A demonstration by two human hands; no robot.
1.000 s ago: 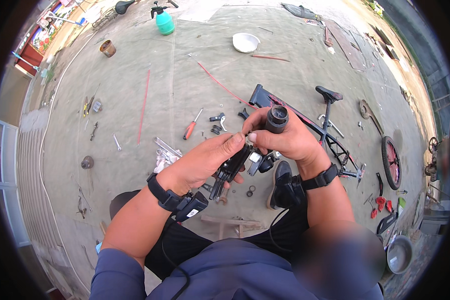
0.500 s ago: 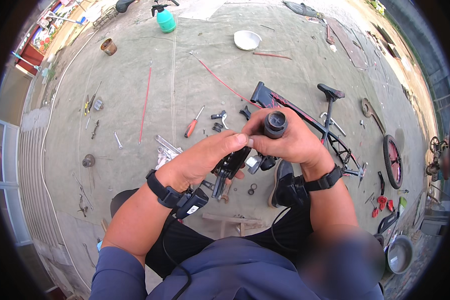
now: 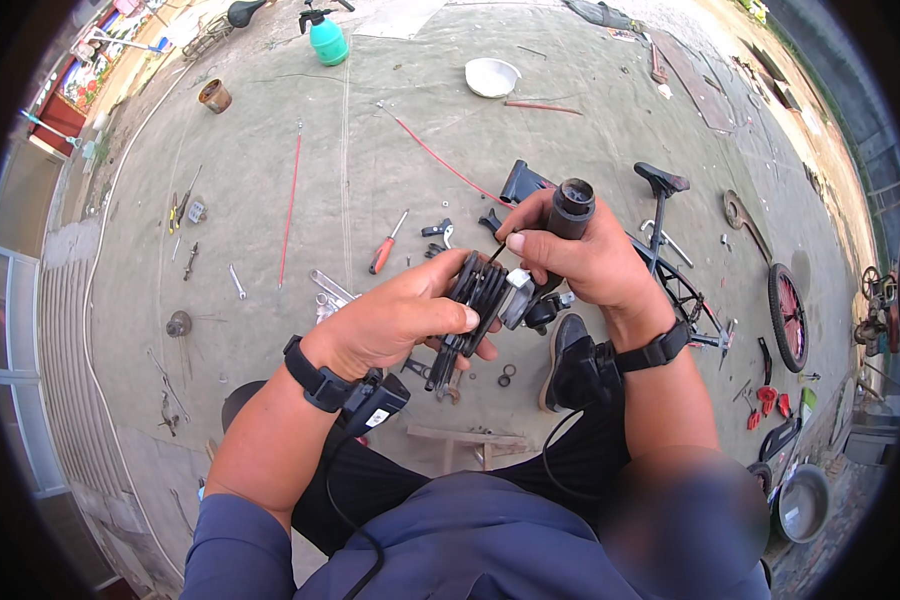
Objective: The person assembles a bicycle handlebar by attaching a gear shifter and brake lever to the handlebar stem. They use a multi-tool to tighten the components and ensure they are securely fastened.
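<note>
My left hand (image 3: 400, 315) is closed around a black folding hex key set (image 3: 478, 295), with its thumb across the side. My right hand (image 3: 600, 262) is wrapped round a black bicycle handlebar grip (image 3: 572, 208) whose end points up. Thumb and forefinger of that hand pinch a thin dark key at the upper end of the set. Between my hands, a silver clamp-like part (image 3: 516, 297) and a dark rounded part (image 3: 543, 313) sit by the handlebar. Most of the bar is hidden behind my fingers.
A black bicycle frame (image 3: 670, 275) with its saddle (image 3: 661, 180) lies to the right, near a small wheel (image 3: 787, 318). A red-handled screwdriver (image 3: 383, 255), brake lever (image 3: 437, 232), red cables (image 3: 291, 200) and a wrench (image 3: 237, 282) lie on the green ground sheet.
My hands have drawn slightly apart, and the hex key set is now more exposed in my left hand. My right hand has moved right and up with the grip, pinching a key.
</note>
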